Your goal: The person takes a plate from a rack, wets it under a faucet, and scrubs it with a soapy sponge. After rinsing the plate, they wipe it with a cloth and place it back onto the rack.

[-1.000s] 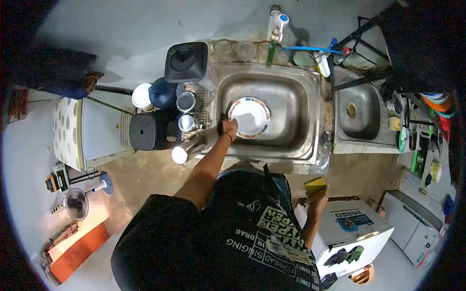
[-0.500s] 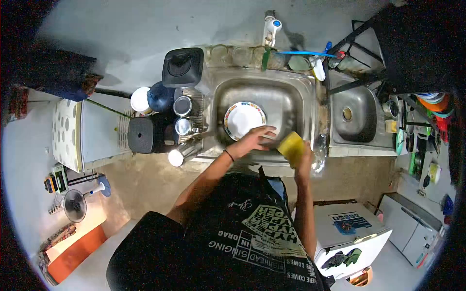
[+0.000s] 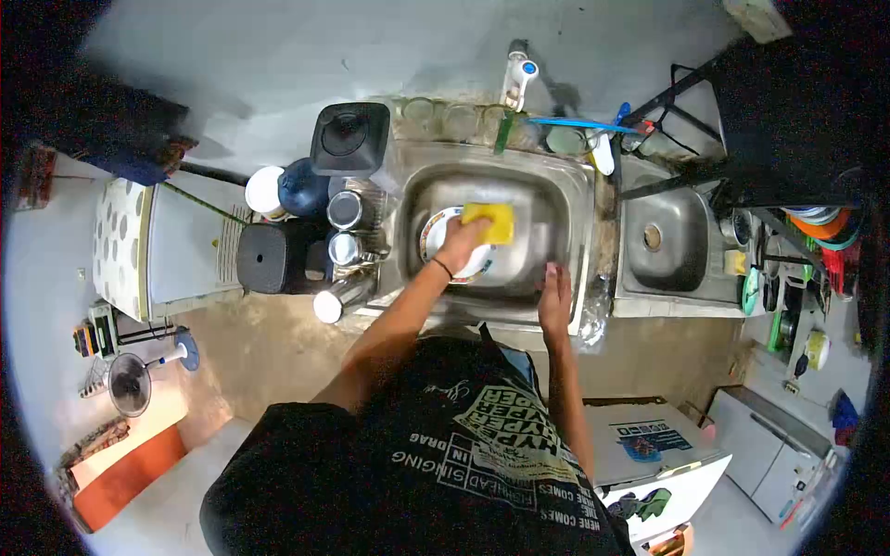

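Observation:
My left hand (image 3: 461, 243), with a dark band at the wrist, is closed on a yellow sponge (image 3: 491, 222) above the sink. Under that hand lies a white plate (image 3: 434, 237) with a colourful patterned rim, in the left part of the steel sink basin (image 3: 538, 192); hand and sponge cover part of it. My right hand (image 3: 555, 295) is over the basin's front right edge, fingers stretched out and holding nothing.
A white tap (image 3: 521, 74) rises behind the basin, beside a row of glass jars (image 3: 459, 119). Metal cups (image 3: 346, 211) and a dark lidded container (image 3: 349, 134) crowd the left side. A second, smaller sink (image 3: 672, 232) lies to the right, below a black metal frame.
The sponge has passed from my right hand to my left, which has brought it over the plate. My right hand is now bare at the basin's front right.

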`<state>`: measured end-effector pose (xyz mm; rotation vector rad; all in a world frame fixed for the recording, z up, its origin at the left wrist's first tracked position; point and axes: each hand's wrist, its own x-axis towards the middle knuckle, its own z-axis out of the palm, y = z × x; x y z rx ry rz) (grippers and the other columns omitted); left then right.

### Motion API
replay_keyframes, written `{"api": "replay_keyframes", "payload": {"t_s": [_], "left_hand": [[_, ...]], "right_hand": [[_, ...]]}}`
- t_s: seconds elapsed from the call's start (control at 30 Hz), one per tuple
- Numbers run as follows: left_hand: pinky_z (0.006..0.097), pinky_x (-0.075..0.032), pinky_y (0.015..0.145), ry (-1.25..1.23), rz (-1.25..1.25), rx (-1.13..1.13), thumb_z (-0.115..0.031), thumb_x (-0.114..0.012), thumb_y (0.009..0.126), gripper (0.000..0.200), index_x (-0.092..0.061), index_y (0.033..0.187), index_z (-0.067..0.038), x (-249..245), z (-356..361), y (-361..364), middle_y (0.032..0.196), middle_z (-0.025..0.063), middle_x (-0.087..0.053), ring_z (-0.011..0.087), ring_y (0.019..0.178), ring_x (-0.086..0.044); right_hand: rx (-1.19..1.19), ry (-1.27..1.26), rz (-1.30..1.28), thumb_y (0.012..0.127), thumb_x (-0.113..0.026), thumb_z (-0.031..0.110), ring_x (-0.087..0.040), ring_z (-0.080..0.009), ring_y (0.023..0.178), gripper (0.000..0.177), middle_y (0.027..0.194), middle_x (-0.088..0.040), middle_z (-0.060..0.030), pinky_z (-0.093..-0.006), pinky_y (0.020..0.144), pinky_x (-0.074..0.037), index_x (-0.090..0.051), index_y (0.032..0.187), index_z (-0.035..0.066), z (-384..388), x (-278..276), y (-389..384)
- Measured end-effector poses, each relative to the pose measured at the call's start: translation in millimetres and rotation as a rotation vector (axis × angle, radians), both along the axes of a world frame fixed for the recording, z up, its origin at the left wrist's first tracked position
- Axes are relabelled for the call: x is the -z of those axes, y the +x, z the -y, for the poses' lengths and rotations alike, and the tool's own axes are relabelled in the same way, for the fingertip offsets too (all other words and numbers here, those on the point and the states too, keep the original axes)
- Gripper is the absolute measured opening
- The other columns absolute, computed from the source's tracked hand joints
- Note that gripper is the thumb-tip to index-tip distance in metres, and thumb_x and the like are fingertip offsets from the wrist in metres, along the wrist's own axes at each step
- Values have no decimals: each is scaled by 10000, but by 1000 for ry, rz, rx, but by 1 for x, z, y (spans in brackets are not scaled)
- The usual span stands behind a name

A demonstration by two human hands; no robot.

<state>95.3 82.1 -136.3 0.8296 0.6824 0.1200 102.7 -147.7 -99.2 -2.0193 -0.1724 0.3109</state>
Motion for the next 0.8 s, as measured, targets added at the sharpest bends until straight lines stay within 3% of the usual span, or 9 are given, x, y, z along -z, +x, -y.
{"api": "replay_keyframes", "payload": {"t_s": [0.07, 0.23, 0.27, 0.4, 0.5, 0.63, 0.67, 0.73, 0.8], "left_hand": [[341, -546, 736, -102, 19, 12, -48, -620, 822, 228, -597, 1013, 75, -3, -15, 10, 954, 129, -651, 229, 843, -656], [495, -553, 816, -121, 130, 5, 0, -585, 850, 339, -480, 1170, -34, 35, -27, 33, 1130, 130, -578, 306, 1023, -604], [506, -566, 769, -133, 99, 56, -24, -577, 860, 320, -492, 1168, -41, 29, -30, 40, 1112, 138, -592, 330, 989, -619], [491, -585, 688, -226, 129, 117, -88, -593, 863, 308, -512, 1160, -73, 42, -35, 53, 1098, 133, -612, 347, 922, -647], [435, -589, 706, -151, 69, 124, -9, -455, 891, 270, -488, 1158, -39, 25, -33, 51, 1095, 147, -594, 318, 933, -638], [455, -568, 736, -82, 13, 0, -200, -442, 945, 235, -523, 1150, -118, 114, -37, 44, 1006, 78, -604, 257, 888, -625], [409, -554, 712, -49, -116, 8, -310, -374, 969, 287, -530, 1138, -138, 49, -34, 34, 976, 52, -588, 209, 819, -599], [372, -538, 670, -25, -112, 14, -340, -384, 964, 288, -541, 1109, -147, 59, -38, 19, 969, 43, -584, 185, 792, -587], [340, -505, 611, -48, -130, 16, -373, -395, 953, 286, -548, 1059, -156, 68, -41, 9, 929, 26, -575, 163, 743, -566]], "right_hand": [[84, 73, -256, 975, -434, 270, -563, -180, 897, 362, 1042, -579, -106, -298, 790, -478, -524, 1185, -10, -2, -28, 6], [-102, 310, 54, 964, -441, 293, -604, -192, 841, 381, 1003, -616, -120, -297, 738, -502, -536, 1151, -26, -34, -78, 61], [-163, 164, 169, 958, -459, 301, -606, -175, 807, 393, 958, -632, -116, -291, 724, -495, -530, 1165, -25, -50, -104, 79], [-251, -111, 282, 940, -481, 335, -619, -149, 732, 470, 880, -676, -112, -277, 701, -487, -491, 1250, -19, -110, -177, 139], [-196, -145, 383, 912, -521, 341, -645, -185, 752, 529, 874, -686, -122, -290, 712, -489, -453, 1301, -11, -151, -187, 172], [-177, -257, 562, 836, -601, 367, -657, -279, 787, 515, 938, -687, -138, -330, 722, -492, -571, 1166, -27, -179, -187, 191], [-168, -300, 690, 817, -617, 369, -654, -299, 790, 498, 941, -687, -137, -341, 722, -492, -603, 1115, -30, -184, -186, 192], [-237, -343, 473, 777, -646, 355, -655, -311, 776, 426, 869, -699, -122, -338, 727, -492, -676, 948, -34, -189, -199, 187], [-238, -393, 560, 767, -651, 338, -658, -295, 744, 420, 797, -693, -130, -337, 722, -491, -672, 971, -29, -194, -196, 188]]}}
